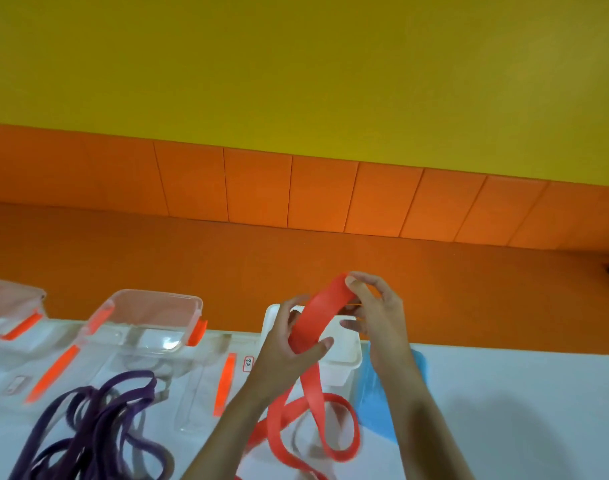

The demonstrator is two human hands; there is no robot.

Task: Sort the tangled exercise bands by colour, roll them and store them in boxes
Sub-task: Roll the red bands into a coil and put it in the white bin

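A wide red exercise band is lifted above the white table; its lower loops trail on the tabletop. My left hand grips the band's lower part with thumb and curled fingers. My right hand pinches the band's top fold between thumb and fingertips. Both hands hover over a white box. A tangle of purple bands lies at the lower left.
A clear box with orange clips stands left of the white box, another clear box at the far left. Clear lids with orange latches lie flat. A blue lid lies right of the white box. An orange padded bench and wall run behind the table.
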